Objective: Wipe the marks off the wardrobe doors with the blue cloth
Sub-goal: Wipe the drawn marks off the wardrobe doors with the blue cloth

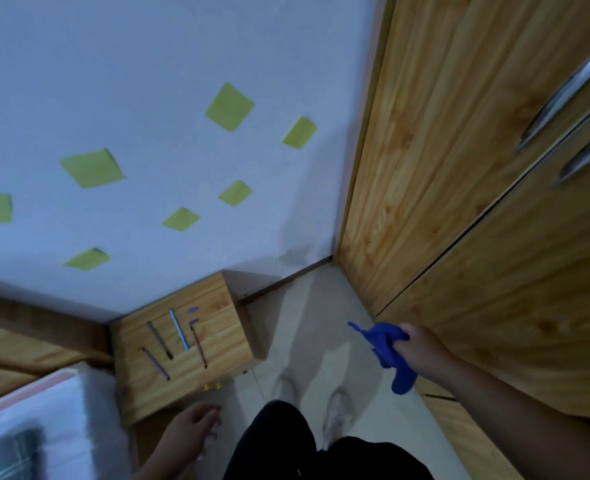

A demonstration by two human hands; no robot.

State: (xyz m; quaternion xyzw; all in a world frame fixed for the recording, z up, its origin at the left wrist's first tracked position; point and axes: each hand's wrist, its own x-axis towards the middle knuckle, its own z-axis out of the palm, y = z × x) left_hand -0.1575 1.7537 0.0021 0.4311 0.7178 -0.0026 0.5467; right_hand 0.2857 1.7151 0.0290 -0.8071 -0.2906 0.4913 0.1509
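Observation:
The wooden wardrobe doors (477, 168) fill the right side, with two metal handles (563, 98) near the top right. No marks show clearly on them in this blurred view. My right hand (421, 348) is low beside the doors, gripping a crumpled blue cloth (387, 351) that hangs down from the fist. My left hand (193, 427) hangs at the lower middle, fingers loosely apart and holding nothing, just in front of the bedside cabinet.
A small wooden bedside cabinet (182, 355) stands at the left with several pens (179, 329) on top. A bed (37, 427) is at the lower left. Several yellow-green sticky notes (229, 106) are on the white wall. My legs and feet stand on pale floor (307, 323).

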